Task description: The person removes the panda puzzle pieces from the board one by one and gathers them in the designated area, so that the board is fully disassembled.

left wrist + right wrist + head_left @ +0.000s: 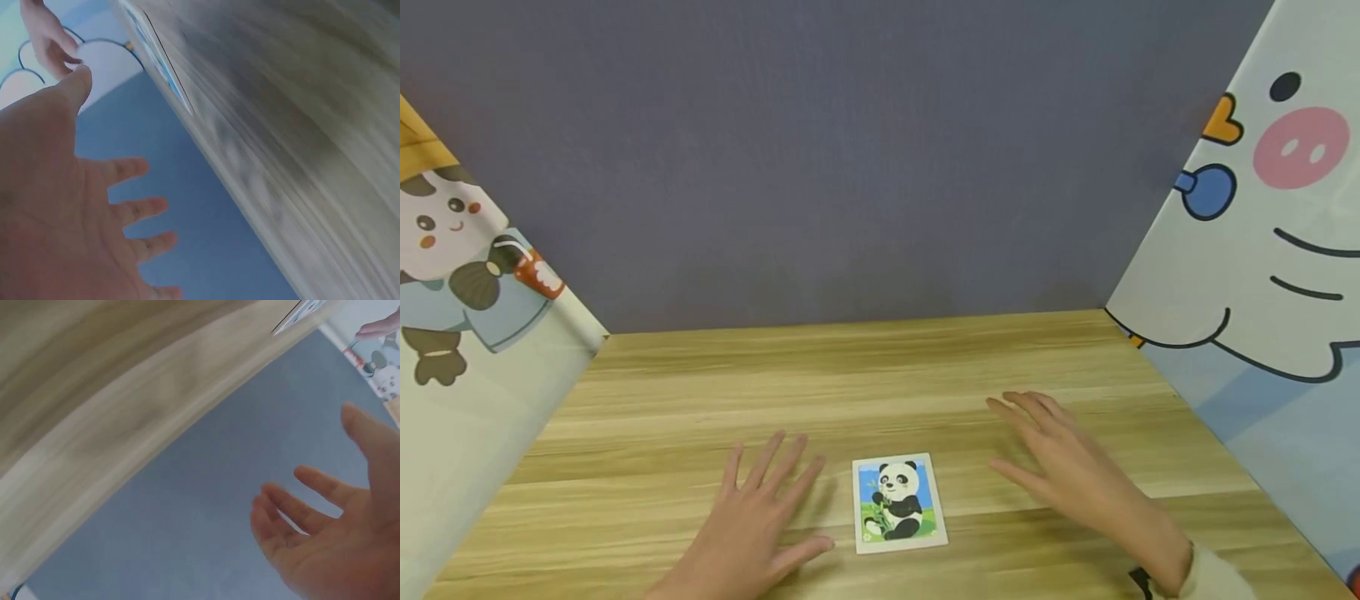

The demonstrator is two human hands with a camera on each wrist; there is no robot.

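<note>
A flat rectangular panda picture with a white border lies on the wooden table, between the two hands. It shows a panda with bamboo on green and blue. To its left my left hand hovers with fingers spread, apart from the picture. On the other side, farther off, my right hand is held over the table with its fingers loosely extended. Neither hand holds anything. The left wrist view shows the left palm and the picture edge-on; the right wrist view shows the right palm.
A dark grey-blue panel stands upright at the table's back edge. Printed cartoon walls flank the table, with a dressed animal on the left wall and a white pig-like figure on the right wall.
</note>
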